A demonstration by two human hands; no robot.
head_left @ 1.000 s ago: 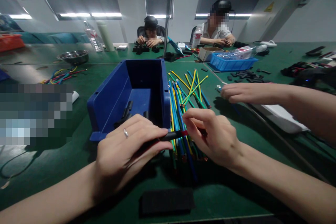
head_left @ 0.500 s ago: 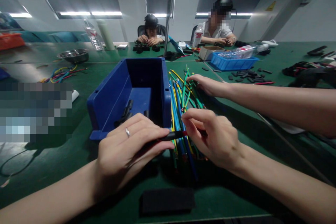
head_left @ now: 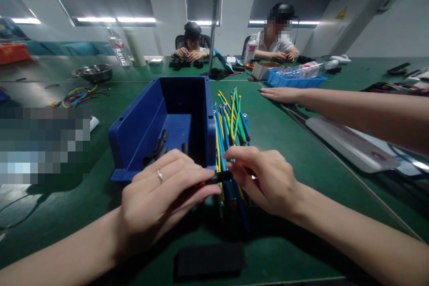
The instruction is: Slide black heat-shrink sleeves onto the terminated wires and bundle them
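Observation:
My left hand (head_left: 164, 194) grips a black sleeve (head_left: 216, 178) that pokes out to the right between its fingers. My right hand (head_left: 264, 178) pinches the sleeve's right end; any wire held there is hidden by the fingers. Both hands hover over a bundle of blue, yellow and green wires (head_left: 231, 129) lying on the green table (head_left: 284, 152). A blue bin (head_left: 167, 120) stands just left of the wires, with a few black parts (head_left: 157, 147) inside.
A co-worker's arm (head_left: 335, 105) reaches in from the right, hand flat on the table beyond the wires. A flat black pad (head_left: 209, 259) lies near the front edge. A blue tray (head_left: 295, 80), steel bowl (head_left: 94, 71), loose wires (head_left: 77, 96) and two seated people are farther back.
The co-worker's hand gathered the splayed wires into a tidy bundle, then pulled away to the far right. My hands stayed together on the black sleeve.

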